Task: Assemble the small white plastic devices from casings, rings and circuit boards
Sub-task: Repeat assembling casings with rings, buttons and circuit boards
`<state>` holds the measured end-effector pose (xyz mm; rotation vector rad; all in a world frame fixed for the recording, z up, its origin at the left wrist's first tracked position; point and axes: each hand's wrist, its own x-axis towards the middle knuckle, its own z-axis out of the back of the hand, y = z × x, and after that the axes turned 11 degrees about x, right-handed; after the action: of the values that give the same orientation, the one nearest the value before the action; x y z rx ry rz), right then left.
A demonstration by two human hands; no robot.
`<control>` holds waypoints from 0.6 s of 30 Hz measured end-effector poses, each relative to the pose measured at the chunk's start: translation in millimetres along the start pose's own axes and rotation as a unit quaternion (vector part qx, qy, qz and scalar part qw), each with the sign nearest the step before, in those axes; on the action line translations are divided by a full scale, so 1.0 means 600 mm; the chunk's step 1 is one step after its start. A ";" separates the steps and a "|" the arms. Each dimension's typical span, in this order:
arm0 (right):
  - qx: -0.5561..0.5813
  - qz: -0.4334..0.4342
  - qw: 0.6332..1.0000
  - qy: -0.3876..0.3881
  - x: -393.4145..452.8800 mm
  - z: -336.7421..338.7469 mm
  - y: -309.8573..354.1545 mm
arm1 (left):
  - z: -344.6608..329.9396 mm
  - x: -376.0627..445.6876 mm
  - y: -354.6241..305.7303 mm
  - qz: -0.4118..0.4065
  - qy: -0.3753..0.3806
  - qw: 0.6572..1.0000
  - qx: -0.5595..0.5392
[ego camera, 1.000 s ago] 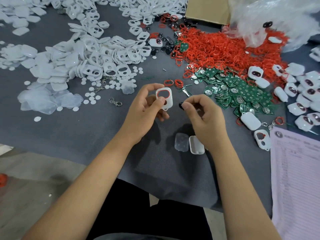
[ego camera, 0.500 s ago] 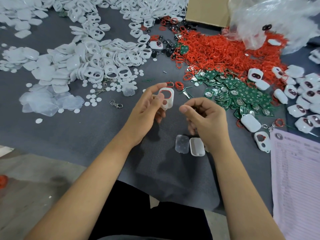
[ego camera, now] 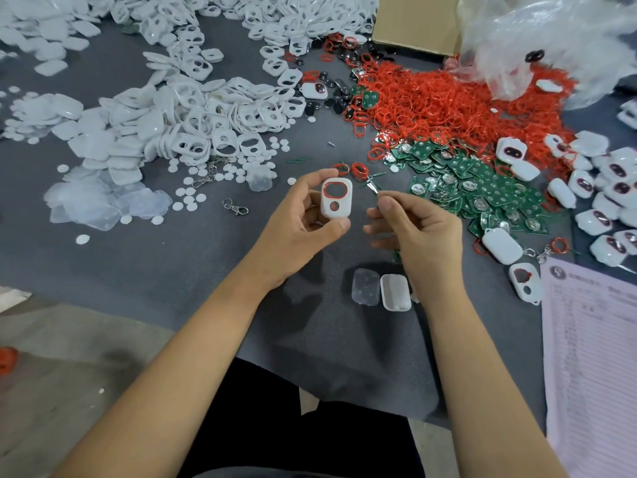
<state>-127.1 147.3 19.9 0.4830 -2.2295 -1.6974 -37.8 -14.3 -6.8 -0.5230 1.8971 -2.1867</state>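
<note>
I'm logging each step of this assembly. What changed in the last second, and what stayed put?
The right hand no longer shows the small dark piece pinched beside the casing a second ago; its fingers are curled, and any contents are hidden. The left hand still grips the white casing, red ring seated. The two parts on the mat stayed.

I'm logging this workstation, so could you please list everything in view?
Front casing: one, white with a red ring fitted, in the left hand.
Casing pile: many, white, upper left.
Ring pile: many, red, upper right.
Circuit boards: many, green, right of centre.
Assembled devices: many, white, far right.
Back shell: one, white, near the right wrist.
Cardboard box: one, brown, top.
Paper form: one, pink, lower right.
Left hand: grips the casing.
Right hand: curled; contents unclear.
</note>
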 end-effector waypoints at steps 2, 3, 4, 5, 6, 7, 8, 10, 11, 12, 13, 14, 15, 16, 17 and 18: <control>-0.007 0.015 1.000 0.008 0.001 0.000 -0.003 | 0.000 0.001 0.000 -0.001 -0.009 1.000 -0.001; -0.008 0.024 1.000 0.013 0.002 0.001 -0.004 | 0.000 0.001 0.000 -0.002 -0.013 1.000 0.001; -0.012 0.030 0.999 0.018 0.002 0.002 -0.005 | 0.000 0.001 0.000 -0.005 -0.016 1.000 0.004; -0.017 0.034 0.999 0.023 0.003 0.003 -0.006 | 0.001 0.001 -0.001 -0.006 -0.018 1.000 0.006; -0.021 0.034 0.999 0.029 0.003 0.003 -0.007 | 0.000 0.000 -0.001 -0.008 -0.020 1.000 0.009; -0.022 0.031 0.999 0.036 0.003 0.004 -0.009 | 0.000 0.000 -0.001 -0.007 -0.022 1.000 0.011; -0.024 0.028 0.998 0.043 0.003 0.005 -0.011 | -0.001 -0.001 -0.001 -0.005 -0.025 1.000 0.009; -0.041 0.038 0.997 0.057 0.002 0.006 -0.015 | -0.003 0.000 -0.001 -0.002 -0.031 1.000 -0.004; -0.058 0.051 0.995 0.063 0.002 0.006 -0.017 | -0.004 0.001 -0.001 0.000 -0.035 0.999 -0.010; -0.080 0.067 0.992 0.068 0.003 0.006 -0.019 | -0.004 0.001 -0.001 0.001 -0.042 0.999 -0.010; -0.105 0.081 0.988 0.074 0.003 0.006 -0.021 | -0.004 0.001 -0.001 0.001 -0.049 0.999 -0.009; -0.127 0.091 0.985 0.078 0.004 0.006 -0.023 | -0.003 0.001 0.000 0.001 -0.056 0.998 -0.003; -0.144 0.098 0.981 0.079 0.005 0.006 -0.023 | -0.002 0.000 0.003 0.004 -0.060 0.998 0.007; -0.159 0.106 0.978 0.079 0.006 0.006 -0.024 | 0.000 0.001 0.006 0.013 -0.063 0.998 0.022; -0.173 0.116 0.975 0.078 0.007 0.007 -0.024 | 0.002 0.001 0.007 0.026 -0.062 0.997 0.027; -0.183 0.125 0.972 0.077 0.007 0.008 -0.024 | 0.002 0.003 0.008 0.040 -0.055 0.998 0.010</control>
<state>-131.8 146.2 4.8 0.2243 -1.7312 -1.8086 -39.2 -17.0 -11.1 -0.5423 1.8062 -2.0811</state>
